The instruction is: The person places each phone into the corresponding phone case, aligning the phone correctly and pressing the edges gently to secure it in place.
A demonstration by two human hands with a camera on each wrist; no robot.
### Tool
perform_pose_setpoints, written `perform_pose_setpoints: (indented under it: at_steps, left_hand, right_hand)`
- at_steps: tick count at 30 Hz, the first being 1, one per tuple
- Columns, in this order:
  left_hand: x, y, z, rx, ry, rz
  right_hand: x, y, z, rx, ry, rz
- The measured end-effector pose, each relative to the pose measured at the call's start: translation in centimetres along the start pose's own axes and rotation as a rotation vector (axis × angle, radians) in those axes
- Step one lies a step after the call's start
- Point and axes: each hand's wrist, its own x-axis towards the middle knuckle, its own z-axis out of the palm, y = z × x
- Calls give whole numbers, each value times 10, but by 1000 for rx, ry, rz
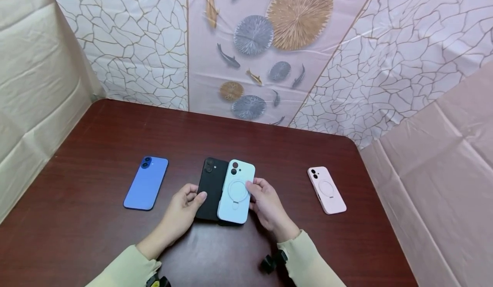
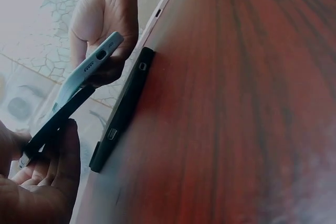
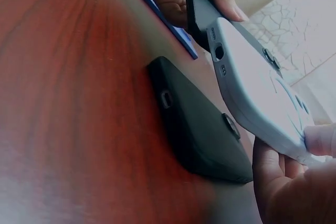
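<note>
My left hand point(image 1: 181, 210) grips a black phone point(image 1: 209, 188) along its left edge, thumb on its back and fingers underneath. My right hand point(image 1: 269, 207) pinches a light blue phone case point(image 1: 236, 192) by its right edge; the case carries a ring and has two camera openings. Its left side overlaps the black phone, and both are held raised and tilted. Beneath them, a second black phone-shaped piece point(image 3: 197, 124) with a port opening and raised camera rim lies on the table; the held pair mostly hides it in the head view.
On the dark red wooden table point(image 1: 96, 244), a blue phone point(image 1: 146, 184) lies to the left, camera side up. A pink phone case point(image 1: 327, 190) with a ring lies to the right. Patterned cloth point(image 1: 146, 43) hangs behind the table's far edge.
</note>
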Motion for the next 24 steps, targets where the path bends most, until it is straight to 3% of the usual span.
perform_pose_setpoints:
  at_steps: [13,24]
  left_hand:
    - [6,6,-2,-52,-21,-41]
    - [4,14,8,-113,-65,-26]
  right_hand:
    - [6,-14,18,-172,-47,-65]
    - [2,-19,24,-183,-39,-107]
